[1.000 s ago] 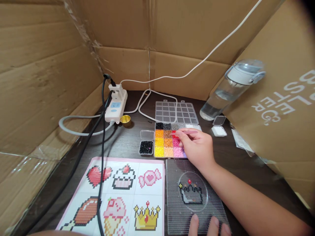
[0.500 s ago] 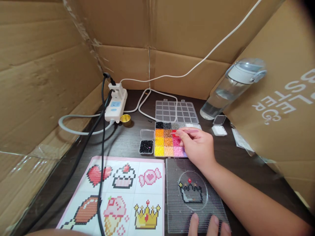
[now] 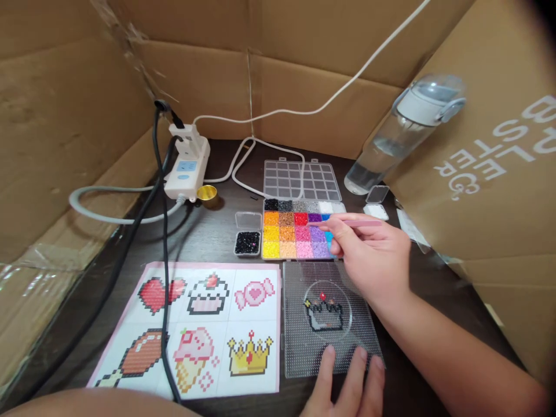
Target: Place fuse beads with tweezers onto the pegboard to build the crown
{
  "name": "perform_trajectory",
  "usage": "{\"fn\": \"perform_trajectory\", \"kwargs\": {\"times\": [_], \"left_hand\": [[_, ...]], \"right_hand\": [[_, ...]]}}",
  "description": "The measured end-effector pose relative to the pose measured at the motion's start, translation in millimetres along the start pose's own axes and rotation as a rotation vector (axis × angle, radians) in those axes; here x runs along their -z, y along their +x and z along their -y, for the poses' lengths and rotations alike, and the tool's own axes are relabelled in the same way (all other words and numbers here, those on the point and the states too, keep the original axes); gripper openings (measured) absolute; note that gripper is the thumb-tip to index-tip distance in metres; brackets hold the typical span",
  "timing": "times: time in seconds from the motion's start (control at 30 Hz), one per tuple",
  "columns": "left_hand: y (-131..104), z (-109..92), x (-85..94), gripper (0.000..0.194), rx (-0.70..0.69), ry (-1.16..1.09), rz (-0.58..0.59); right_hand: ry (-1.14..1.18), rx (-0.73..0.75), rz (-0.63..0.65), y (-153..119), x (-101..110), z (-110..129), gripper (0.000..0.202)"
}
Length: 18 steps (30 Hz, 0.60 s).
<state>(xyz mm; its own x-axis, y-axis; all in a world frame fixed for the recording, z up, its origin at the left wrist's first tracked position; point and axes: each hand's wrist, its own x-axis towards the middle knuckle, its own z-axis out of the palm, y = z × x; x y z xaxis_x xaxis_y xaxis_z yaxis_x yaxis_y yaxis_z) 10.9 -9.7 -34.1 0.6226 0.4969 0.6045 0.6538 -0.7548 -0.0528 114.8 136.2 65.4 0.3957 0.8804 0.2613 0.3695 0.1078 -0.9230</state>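
Note:
Pink tweezers (image 3: 322,223) are pinched in my right hand (image 3: 377,258), their tips over the middle compartments of the bead box (image 3: 261,237), near the red and pink beads. Whether a bead sits between the tips is too small to tell. My left hand (image 3: 347,385) rests with fingers spread on the near edge of the clear pegboard (image 3: 299,353). On the pegboard, inside a round outline, is a bead crown (image 3: 324,315) with a black outline, one red bead cluster on top and a yellow one at its left point.
Left of the pegboard lies a pattern sheet (image 3: 208,353), crossed by a black cable (image 3: 165,278). A small case of black beads (image 3: 247,242), a gold cup (image 3: 207,197), a power strip (image 3: 187,171), a water bottle (image 3: 403,136) and a white bead case (image 3: 376,211) stand around.
My right hand with the tweezers has drawn back to the right, uncovering more of the bead compartments. The view has shifted, and more of my left hand shows.

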Motion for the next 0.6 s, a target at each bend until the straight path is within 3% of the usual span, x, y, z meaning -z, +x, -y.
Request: {"fn": "perform_trajectory", "kwargs": {"times": [0.07,0.1,0.3,0.43,0.6], "left_hand": [[5.4,10.5,10.4,0.033,-0.148,-0.068,0.009],[7.7,14.0,14.1,0.036,-0.191,-0.102,0.072],[12.0,18.2,24.2,0.037,-0.219,-0.261,0.253],[13.0,16.9,29.0,0.041,-0.231,-0.292,0.331],[15.9,17.0,32.9,0.043,-0.258,-0.307,0.409]], "right_hand": [[-0.002,0.008,-0.023,-12.2,17.8,3.7,0.016],[0.005,0.006,-0.042,-20.0,27.3,4.8,0.016],[-0.019,-0.15,-0.076,-81.5,75.7,-4.5,0.011],[-0.002,-0.235,-0.065,-115.3,82.8,-21.8,0.01],[-0.094,-0.275,-0.111,-131.2,75.6,-33.4,0.008]]}}
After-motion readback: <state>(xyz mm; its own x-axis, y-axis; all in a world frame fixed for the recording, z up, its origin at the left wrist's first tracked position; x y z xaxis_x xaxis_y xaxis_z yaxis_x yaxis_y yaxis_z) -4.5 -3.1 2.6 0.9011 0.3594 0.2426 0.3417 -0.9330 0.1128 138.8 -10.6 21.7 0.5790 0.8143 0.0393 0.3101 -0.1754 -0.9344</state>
